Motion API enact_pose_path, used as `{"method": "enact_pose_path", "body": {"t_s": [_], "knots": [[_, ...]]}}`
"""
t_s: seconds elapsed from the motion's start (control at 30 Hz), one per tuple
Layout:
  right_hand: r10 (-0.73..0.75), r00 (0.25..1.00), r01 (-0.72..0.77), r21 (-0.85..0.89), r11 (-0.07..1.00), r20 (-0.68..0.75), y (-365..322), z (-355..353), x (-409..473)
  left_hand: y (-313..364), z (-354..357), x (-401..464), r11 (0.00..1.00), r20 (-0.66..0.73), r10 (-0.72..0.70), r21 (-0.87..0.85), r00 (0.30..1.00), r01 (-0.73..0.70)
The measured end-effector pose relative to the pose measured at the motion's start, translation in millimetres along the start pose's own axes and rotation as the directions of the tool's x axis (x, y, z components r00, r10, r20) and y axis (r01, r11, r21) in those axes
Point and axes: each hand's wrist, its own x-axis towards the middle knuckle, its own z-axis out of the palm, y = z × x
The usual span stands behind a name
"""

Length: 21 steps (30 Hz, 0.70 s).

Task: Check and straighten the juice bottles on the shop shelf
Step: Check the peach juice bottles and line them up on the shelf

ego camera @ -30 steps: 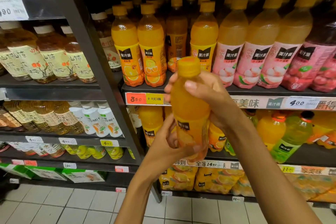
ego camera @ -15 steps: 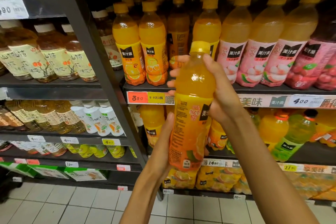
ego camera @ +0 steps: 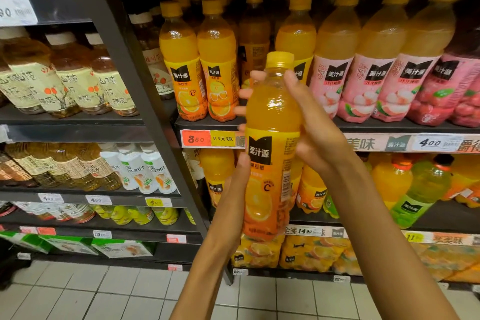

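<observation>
An orange juice bottle point(ego camera: 270, 148) with a yellow cap stands upright in the air in front of the shelf, its black logo label facing me. My right hand point(ego camera: 311, 122) grips its upper half from the right, fingers wrapped round behind the neck. My left hand point(ego camera: 235, 189) holds the lower half from the left, thumb along the label. Behind it, the shelf point(ego camera: 376, 128) carries a row of orange juice bottles point(ego camera: 197, 70) and pink lychee juice bottles point(ego camera: 363, 67); a gap shows in the orange row behind the held bottle.
A dark upright post point(ego camera: 124, 65) splits the shelving. Tea bottles point(ego camera: 65, 78) fill the left bay. Lower shelves hold more orange bottles point(ego camera: 389, 179), a tilted green bottle point(ego camera: 420, 189) and wrapped multipacks point(ego camera: 306, 252). Tiled floor point(ego camera: 104, 293) lies below.
The bottle has come from tilted toward me to upright and has turned, so the front label now faces me. Both hands have kept hold of it.
</observation>
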Motion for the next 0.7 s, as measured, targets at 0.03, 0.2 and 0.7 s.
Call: {"method": "enact_pose_path", "body": {"t_s": [0.03, 0.2, 0.7], "knots": [[0.011, 1.0, -0.011, 0.002, 1.0, 0.02, 1.1, 0.8, 0.5, -0.1, 0.5, -0.6, 1.0, 0.024, -0.016, 0.002, 1.0, 0.016], [-0.042, 0.992, 0.034, -0.074, 0.997, -0.118, 3.2, 0.3, 2.0, 2.2, 1.7, 1.8, 0.996, -0.044, 0.034, 0.087, 0.998, -0.03], [0.154, 0.986, -0.142, 0.172, 0.975, -0.058, 3.7, -11.6, 16.2, 3.4, 3.2, -3.3, 0.956, 0.211, -0.072, -0.264, 0.975, 0.127]]}}
